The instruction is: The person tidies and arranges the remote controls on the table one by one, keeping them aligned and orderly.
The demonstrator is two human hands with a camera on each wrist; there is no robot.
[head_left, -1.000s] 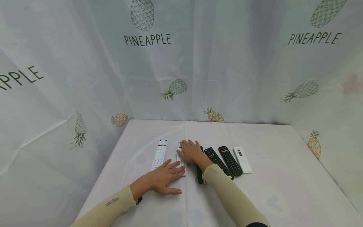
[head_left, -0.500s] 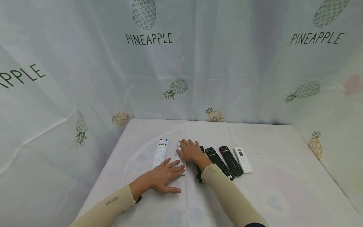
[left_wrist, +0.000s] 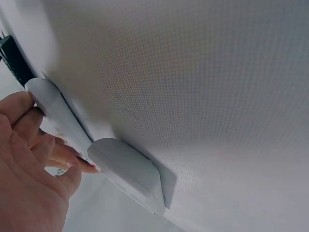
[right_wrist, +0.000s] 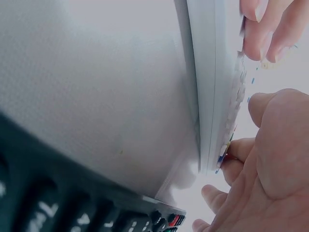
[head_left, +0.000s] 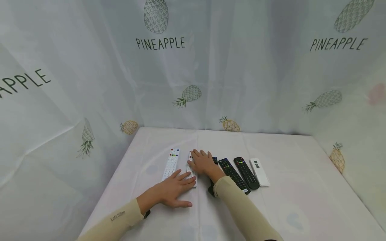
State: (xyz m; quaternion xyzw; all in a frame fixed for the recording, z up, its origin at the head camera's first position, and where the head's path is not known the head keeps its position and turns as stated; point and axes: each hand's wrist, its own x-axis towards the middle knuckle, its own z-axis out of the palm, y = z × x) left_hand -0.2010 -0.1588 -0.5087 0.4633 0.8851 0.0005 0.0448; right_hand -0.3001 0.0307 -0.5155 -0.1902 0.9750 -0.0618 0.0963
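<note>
A white remote control (head_left: 191, 169) with small coloured buttons lies on the table, with both hands over it. My right hand (head_left: 202, 163) rests at its far end, fingers spread and fairly straight; in the right wrist view a fingertip (right_wrist: 236, 166) meets the coloured buttons. The left hand (head_left: 175, 189) has its fingertips on the near end, thumb held out to the side. A second white remote (head_left: 171, 164) lies to the left, its near end hidden behind the left hand. In the left wrist view, the rounded ends of both white remotes (left_wrist: 128, 174) show side by side.
Right of the hands lie a black remote (head_left: 214, 160) partly covered by the right arm, two more black remotes (head_left: 232, 172) set at a slant, and a white remote with a few dark buttons (head_left: 259, 171). A pineapple-print curtain (head_left: 241, 67) stands behind the table (head_left: 286, 201).
Both hands stay on the white remote in nearly the same place. The head view has shifted slightly; the remotes keep their arrangement.
</note>
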